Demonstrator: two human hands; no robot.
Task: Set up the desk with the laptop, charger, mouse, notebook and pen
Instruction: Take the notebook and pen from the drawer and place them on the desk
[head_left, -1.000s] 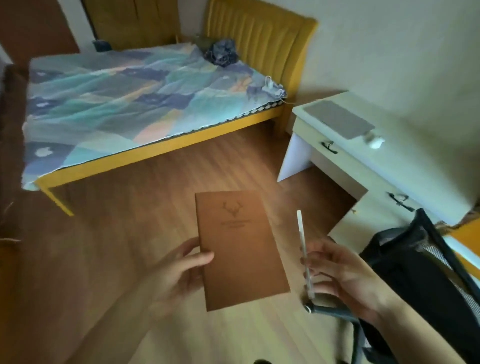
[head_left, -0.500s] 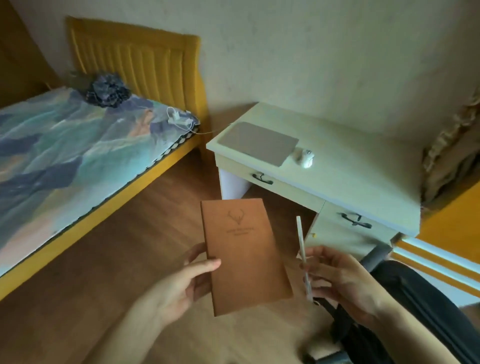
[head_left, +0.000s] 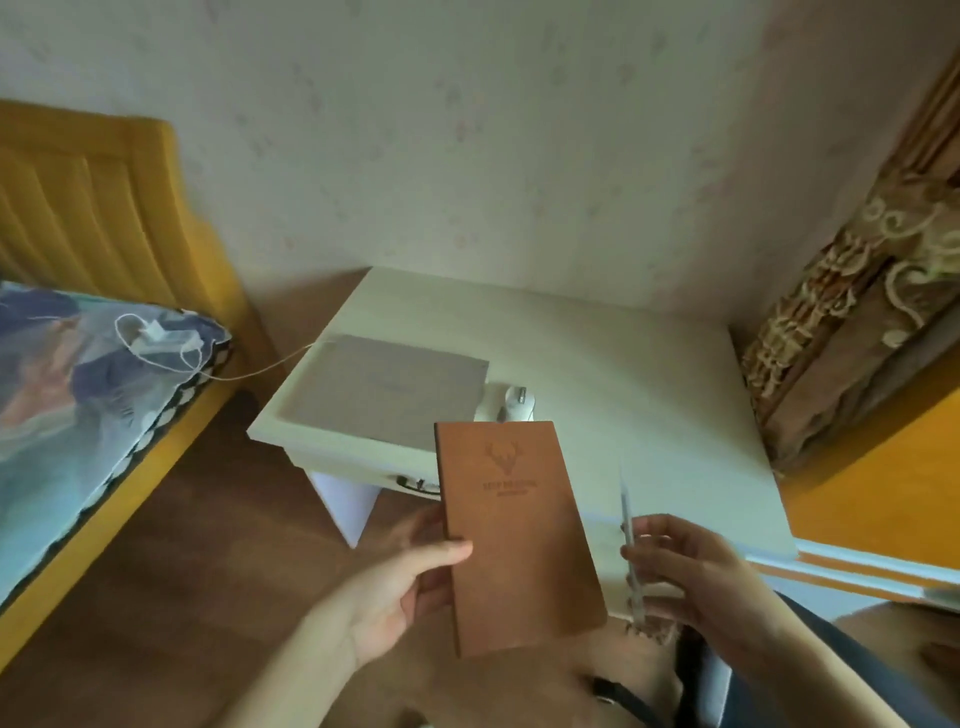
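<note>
So the left hand (head_left: 400, 597) pinches the notebook (head_left: 514, 535) by its edge, cover up, ready to lay flat. The right hand (head_left: 691, 582) grips the pen (head_left: 628, 525) upright, both poised over the surface (head_left: 623, 374) beside the laptop (head_left: 389, 389) and mouse (head_left: 517, 400).

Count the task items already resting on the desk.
2: the closed laptop on the desk's left part, and the mouse just right of it. Notebook, pen and charger are elsewhere.

In your left hand (head_left: 395, 597): notebook (head_left: 519, 535), matt brown leather-look cover, embossed. In your right hand (head_left: 696, 577): pen (head_left: 628, 525), pale smooth plastic. Beyond both grips: desk (head_left: 623, 374), smooth cream laminate; laptop (head_left: 389, 389), matt grey.
</note>
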